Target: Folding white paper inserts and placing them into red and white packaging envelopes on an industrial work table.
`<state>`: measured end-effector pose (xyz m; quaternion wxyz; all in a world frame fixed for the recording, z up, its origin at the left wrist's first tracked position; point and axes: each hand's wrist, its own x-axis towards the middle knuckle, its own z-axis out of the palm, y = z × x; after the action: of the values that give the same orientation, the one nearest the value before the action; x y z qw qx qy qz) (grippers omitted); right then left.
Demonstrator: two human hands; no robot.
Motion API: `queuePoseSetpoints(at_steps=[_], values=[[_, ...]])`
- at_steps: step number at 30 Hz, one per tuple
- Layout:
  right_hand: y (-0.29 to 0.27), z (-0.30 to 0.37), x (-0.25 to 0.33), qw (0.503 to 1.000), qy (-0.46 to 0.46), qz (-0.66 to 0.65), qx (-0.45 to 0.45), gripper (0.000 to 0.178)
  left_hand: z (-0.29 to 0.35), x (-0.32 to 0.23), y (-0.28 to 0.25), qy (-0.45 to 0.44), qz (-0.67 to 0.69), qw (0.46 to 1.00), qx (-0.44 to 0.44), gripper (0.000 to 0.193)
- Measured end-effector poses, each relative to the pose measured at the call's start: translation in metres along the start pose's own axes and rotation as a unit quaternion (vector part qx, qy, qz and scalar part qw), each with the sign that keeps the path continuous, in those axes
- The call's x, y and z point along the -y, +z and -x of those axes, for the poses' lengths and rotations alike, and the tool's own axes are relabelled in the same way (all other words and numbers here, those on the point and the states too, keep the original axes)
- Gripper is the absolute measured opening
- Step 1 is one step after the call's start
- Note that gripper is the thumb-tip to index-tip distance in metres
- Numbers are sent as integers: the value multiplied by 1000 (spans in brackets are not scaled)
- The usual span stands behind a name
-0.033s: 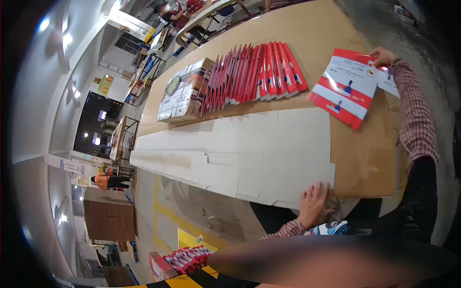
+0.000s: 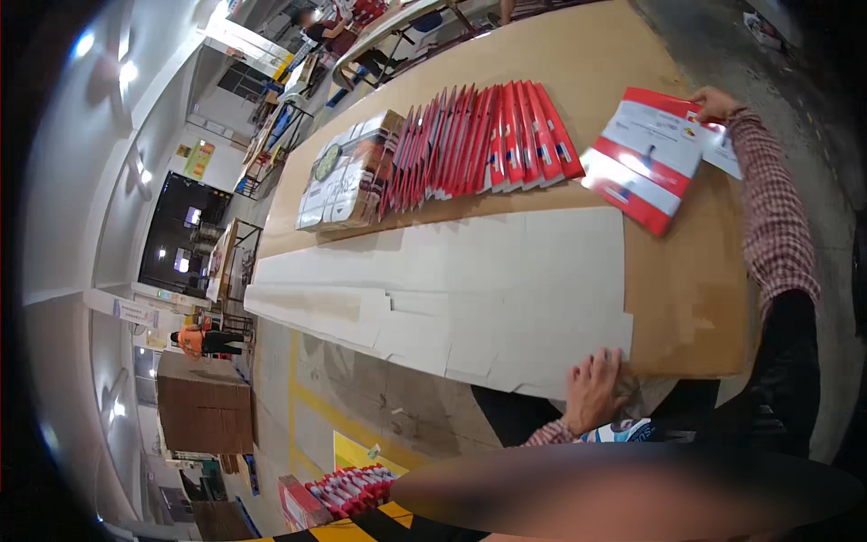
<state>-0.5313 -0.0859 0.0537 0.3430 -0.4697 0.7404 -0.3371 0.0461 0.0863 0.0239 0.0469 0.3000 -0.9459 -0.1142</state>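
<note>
My right hand (image 2: 715, 105) is closed on the upper right corner of a flat red-and-white printed packet (image 2: 652, 149), tilted above the brown cardboard table cover (image 2: 695, 307). Beside that packet, below the hand, a small white printed piece (image 2: 722, 152) shows; whether it is part of the packet I cannot tell. My left hand (image 2: 591, 390) rests at the near right corner of a stack of long white cardboard sheets (image 2: 506, 280), its fingers stretched out over the edge. Further back, a fanned row of red packets (image 2: 479, 140) leans against a plastic-wrapped printed bundle (image 2: 348, 172).
Below the table's near edge, more red-and-white packets (image 2: 357, 488) lie by a red box (image 2: 302, 501). A brown cardboard stack (image 2: 206, 402) stands on the floor at left. Beyond it is a person in an orange top (image 2: 191, 341). Another person (image 2: 330, 32) is at a far table.
My right hand and the packet in it have shifted slightly left and away from me. The left hand stays at the white sheets' corner.
</note>
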Motion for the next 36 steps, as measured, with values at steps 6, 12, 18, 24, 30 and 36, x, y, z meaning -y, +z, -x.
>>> queuePoseSetpoints(at_steps=[6,12,18,24,30,36], values=[[177,-156,65,971,-59,-1,-231,32,5,-3,32,-62,-115,989,-69,51],[254,-143,133,969,-9,130,-210,33,12,21,57,57,-81,993,-71,48],[231,36,128,931,-330,-32,-156,34,-2,25,-25,172,140,975,-17,50],[216,283,117,930,-305,99,180,54,-70,-83,-21,292,105,950,35,36],[194,380,46,904,-156,325,231,98,-28,-121,18,357,280,890,44,21],[214,422,28,893,-171,400,113,83,-65,6,-2,226,50,967,-109,40]])
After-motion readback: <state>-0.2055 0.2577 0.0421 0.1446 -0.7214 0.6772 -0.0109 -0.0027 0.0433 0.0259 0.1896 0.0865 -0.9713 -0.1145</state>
